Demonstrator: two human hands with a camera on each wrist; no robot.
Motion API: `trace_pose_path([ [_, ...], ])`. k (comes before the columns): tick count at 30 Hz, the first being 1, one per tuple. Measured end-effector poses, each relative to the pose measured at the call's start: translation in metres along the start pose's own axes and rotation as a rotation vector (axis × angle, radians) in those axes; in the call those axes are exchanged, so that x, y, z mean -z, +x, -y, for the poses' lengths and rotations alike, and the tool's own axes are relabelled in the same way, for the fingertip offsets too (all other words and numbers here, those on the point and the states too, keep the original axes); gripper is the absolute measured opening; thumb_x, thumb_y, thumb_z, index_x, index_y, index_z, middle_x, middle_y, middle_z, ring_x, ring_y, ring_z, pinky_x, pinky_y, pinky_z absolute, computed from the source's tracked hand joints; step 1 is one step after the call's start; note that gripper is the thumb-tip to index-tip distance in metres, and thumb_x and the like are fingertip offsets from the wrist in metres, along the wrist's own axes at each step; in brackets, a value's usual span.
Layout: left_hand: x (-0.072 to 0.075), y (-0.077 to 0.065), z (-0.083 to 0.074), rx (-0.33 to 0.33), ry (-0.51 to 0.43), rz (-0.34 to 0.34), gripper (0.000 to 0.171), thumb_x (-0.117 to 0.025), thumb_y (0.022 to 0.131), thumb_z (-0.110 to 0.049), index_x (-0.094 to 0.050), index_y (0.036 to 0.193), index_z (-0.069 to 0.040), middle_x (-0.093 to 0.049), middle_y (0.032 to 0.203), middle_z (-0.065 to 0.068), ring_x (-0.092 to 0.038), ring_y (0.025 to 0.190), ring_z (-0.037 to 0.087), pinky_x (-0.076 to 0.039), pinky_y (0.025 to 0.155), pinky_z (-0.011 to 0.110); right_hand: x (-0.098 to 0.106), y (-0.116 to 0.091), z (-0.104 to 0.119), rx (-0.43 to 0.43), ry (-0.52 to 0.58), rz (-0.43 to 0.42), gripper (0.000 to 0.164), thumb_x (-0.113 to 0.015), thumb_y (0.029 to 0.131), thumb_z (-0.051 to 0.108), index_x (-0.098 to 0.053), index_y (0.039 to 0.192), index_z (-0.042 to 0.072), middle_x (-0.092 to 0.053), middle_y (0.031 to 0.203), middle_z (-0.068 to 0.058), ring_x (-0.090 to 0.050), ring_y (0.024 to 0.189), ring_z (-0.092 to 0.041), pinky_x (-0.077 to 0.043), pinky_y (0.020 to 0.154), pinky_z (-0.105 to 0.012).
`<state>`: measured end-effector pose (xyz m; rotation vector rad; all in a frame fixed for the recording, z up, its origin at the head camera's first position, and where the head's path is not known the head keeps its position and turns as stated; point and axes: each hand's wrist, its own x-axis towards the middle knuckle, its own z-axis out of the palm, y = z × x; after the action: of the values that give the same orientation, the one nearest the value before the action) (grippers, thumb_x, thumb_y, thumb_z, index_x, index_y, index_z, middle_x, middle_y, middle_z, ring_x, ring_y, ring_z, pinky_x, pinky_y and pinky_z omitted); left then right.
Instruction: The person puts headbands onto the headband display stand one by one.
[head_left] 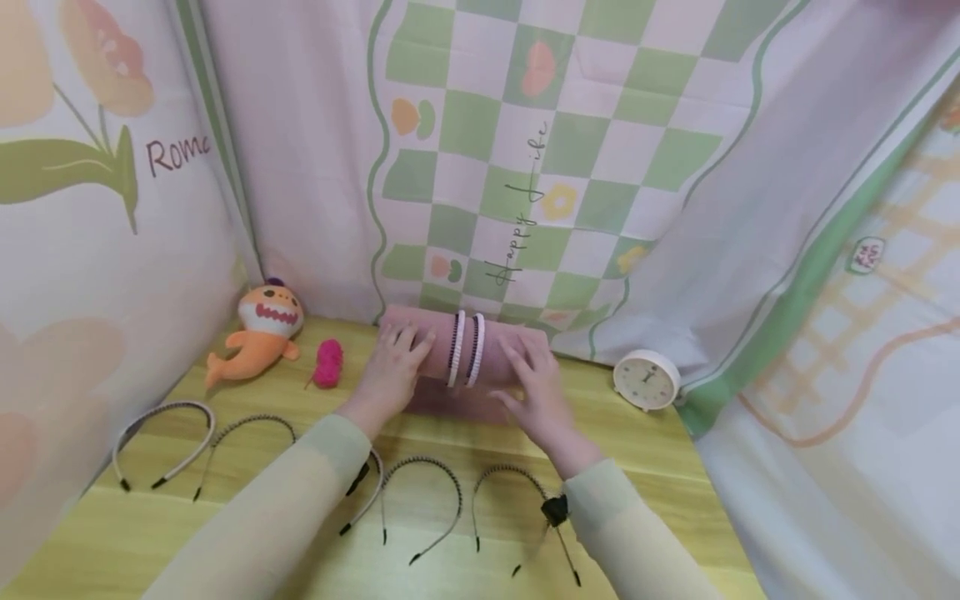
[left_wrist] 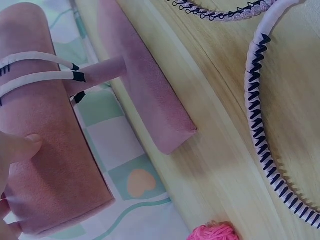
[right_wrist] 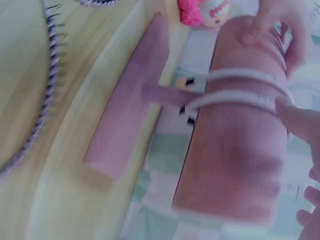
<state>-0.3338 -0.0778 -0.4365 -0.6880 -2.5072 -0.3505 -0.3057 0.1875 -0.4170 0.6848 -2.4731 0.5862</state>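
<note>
A pink velvety headband stand [head_left: 497, 350] stands at the back of the table, a padded roll on a short post over a flat base [left_wrist: 150, 105]. Two white headbands with dark stitching, a left one [head_left: 454, 354] and a right one [head_left: 476, 354], are round the roll's middle, side by side. My left hand [head_left: 390, 367] grips the roll's left end, thumb on its front [left_wrist: 22, 147] and fingers over the top. Spread over the right part is my right hand [head_left: 542, 387]; its thumb overlaps the nearer headband in the right wrist view.
Several headbands lie across the front of the table, one headband [head_left: 420, 460] between my forearms and another with a black bow [head_left: 555, 510] by my right sleeve. An orange shark plush [head_left: 258, 342] and pink yarn [head_left: 328, 363] are left; a white clock [head_left: 647, 379] stands right. Printed curtains hang behind.
</note>
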Motion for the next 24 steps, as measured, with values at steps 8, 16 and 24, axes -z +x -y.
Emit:
trace_pose_path([
  [8,0.001,-0.002,0.001,0.011,0.007,-0.002,0.070,-0.078,0.081,-0.007,-0.050,0.145,-0.007,-0.046,0.136,0.025,-0.039,0.130,0.044,-0.018,0.117,0.053,0.039,-0.057,-0.059,-0.296,0.055,0.081,0.054,-0.081,0.081,0.012,-0.061,0.130,0.001,-0.051,0.133,-0.027,-0.041,0.126,-0.046,-0.030,0.106,-0.063],
  [16,0.000,-0.002,0.000,0.013,0.014,-0.011,0.068,-0.078,0.082,-0.007,-0.051,0.144,-0.008,-0.046,0.135,0.024,-0.039,0.130,0.044,-0.016,0.118,0.054,0.053,-0.137,-0.101,-0.562,0.104,0.488,0.053,-0.080,0.082,0.015,-0.059,0.126,-0.006,-0.059,0.118,-0.027,-0.055,0.110,-0.046,-0.045,0.094,-0.061],
  [24,-0.001,-0.002,0.000,-0.001,0.019,-0.015,0.071,-0.080,0.079,-0.006,-0.051,0.144,-0.008,-0.046,0.136,0.025,-0.039,0.131,0.043,-0.016,0.117,0.054,0.044,-0.170,-0.120,-0.733,0.052,0.452,0.023,-0.078,0.081,0.011,-0.064,0.096,0.001,-0.059,0.085,-0.005,-0.055,0.079,-0.022,-0.049,0.070,-0.041],
])
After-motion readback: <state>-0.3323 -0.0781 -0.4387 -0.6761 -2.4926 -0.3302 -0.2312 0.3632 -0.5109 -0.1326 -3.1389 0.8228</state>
